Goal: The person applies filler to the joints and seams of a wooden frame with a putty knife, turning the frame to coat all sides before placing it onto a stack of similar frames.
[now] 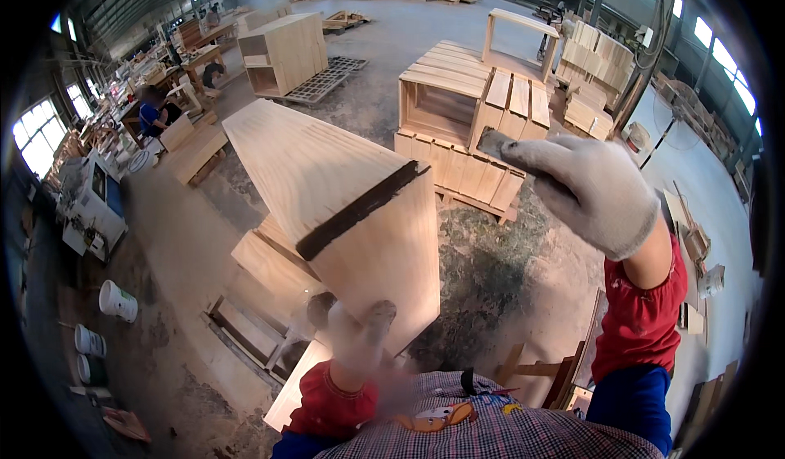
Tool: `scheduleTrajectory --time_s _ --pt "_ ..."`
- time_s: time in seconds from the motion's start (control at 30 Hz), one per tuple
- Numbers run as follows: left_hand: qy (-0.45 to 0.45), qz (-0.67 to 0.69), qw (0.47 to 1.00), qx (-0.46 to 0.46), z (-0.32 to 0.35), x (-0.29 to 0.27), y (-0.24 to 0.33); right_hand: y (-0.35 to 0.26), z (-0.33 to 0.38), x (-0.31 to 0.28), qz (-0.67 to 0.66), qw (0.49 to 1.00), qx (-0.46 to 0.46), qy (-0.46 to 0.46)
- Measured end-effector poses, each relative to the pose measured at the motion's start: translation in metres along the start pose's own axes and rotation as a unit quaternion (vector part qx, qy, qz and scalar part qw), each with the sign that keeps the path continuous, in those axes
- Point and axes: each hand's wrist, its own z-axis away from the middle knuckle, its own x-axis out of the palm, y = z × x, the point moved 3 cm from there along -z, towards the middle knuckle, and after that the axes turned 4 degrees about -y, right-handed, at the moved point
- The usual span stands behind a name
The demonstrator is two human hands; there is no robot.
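Observation:
I hold a pale wooden box-like panel assembly [335, 189] tilted up in front of me. A dark filler stripe [360, 210] runs across its corner joint. My left hand [360, 332], in a grey glove, grips the lower near edge of the wood and is blurred. My right hand [589, 185], also gloved, is raised to the right of the wood and holds a small flat scraper [495, 142] with a dark-smeared blade pointing left, a short way off the stripe.
Stacked wooden crates [462, 107] sit on a pallet ahead. A tall wooden cabinet [282, 50] stands further back. A seated person [155, 111] works at the left by benches. White buckets [118, 302] stand on the dusty concrete floor at lower left. Wooden frames [262, 320] lie below the box.

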Motion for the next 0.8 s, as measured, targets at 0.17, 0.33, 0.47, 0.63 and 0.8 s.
scheduleTrajectory --time_s 0.17,0.33,0.47,0.63,0.8 --pt "-0.189 -0.232 0.951 -0.077 -0.015 0.014 0.003 -0.002 0.03 0.053 -0.398 0.913 0.035 0.076" --pt "-0.251 -0.315 0.915 -0.007 -0.011 0.036 -0.012 -0.026 0.069 0.128 -0.712 0.62 0.303 0.131" --pt "-0.3 -0.294 0.906 0.052 -0.002 0.041 -0.025 -0.049 0.076 0.181 -0.76 0.494 0.371 0.2" --pt "-0.424 -0.071 0.903 0.0 -0.02 0.007 -0.031 -0.055 0.091 0.198 -0.74 0.44 0.421 0.285" --pt "-0.199 0.442 0.874 -0.037 -0.093 -0.046 -0.017 -0.064 0.09 0.214 -0.742 0.409 0.43 0.312"
